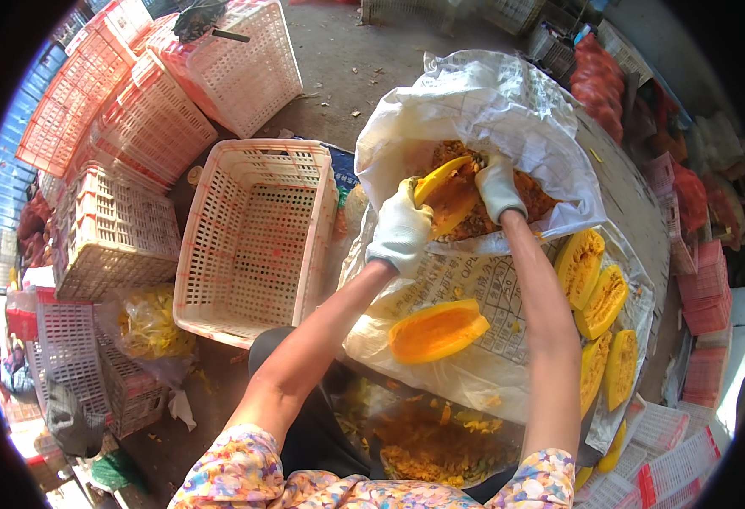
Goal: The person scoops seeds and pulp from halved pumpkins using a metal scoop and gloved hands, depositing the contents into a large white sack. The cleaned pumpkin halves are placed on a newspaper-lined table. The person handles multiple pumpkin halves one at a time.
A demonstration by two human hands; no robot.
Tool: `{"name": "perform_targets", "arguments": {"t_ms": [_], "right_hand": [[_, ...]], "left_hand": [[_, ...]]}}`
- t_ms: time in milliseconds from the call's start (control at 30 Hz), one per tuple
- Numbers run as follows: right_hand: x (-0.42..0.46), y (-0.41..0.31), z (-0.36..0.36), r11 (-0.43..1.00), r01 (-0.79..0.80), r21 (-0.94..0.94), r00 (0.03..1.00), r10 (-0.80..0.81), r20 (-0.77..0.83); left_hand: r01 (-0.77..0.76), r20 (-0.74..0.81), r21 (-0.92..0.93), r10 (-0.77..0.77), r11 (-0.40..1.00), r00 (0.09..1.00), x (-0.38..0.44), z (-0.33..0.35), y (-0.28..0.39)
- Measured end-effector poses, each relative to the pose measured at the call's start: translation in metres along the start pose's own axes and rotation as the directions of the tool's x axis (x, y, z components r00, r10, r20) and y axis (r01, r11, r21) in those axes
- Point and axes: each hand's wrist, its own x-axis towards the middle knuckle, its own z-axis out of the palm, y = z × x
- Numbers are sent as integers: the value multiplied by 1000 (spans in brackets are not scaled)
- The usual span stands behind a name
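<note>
My left hand (404,226), in a white knit glove, grips a long peeled pumpkin piece (452,197) with a hollowed orange inside. It is tilted over the mouth of a white woven sack (398,118). My right hand (498,184), gloved too, is at the piece's right side. Its fingers are turned down and partly hidden, so whether it holds a tool does not show. Below both hands, seedy pumpkin pulp (535,197) lies in the sack. Nearer to me, a scooped pumpkin half (439,331) rests hollow side up on a flat printed sack (372,343).
Several pumpkin halves with seeds (601,302) line the right edge. An open plastic crate (185,286) stands at left, beside stacked crates (118,232) and a bag of yellow peelings (150,324). Pulp and scraps (442,439) lie close before me. Red mesh sacks (597,83) stand far right.
</note>
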Motion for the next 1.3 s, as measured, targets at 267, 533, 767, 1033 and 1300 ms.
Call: {"name": "perform_targets", "arguments": {"t_ms": [267, 533, 767, 1033, 1300], "right_hand": [[-17, -44, -9, 944, 189, -271, 972, -141, 188], [3, -1, -16, 922, -204, 329, 979, 189, 75], [-44, -30, -13, 878, 451, -158, 875, -470, -116], [-49, -46, -19, 905, 243, -348, 969, -242, 48], [-48, -48, -18, 776, 335, -535, 924, -159, 348]], "left_hand": [[-353, -21, 314, 378, 881, 925, 6, 0, -17], [-440, -21, 322, 471, 838, 882, 5, 1, -4], [-365, -141, 327, 427, 872, 893, 18, 2, -4], [-202, -195, 460, 321, 865, 927, 26, -16, -11], [-183, -177, 409, 274, 894, 945, 23, -16, -16]]}}
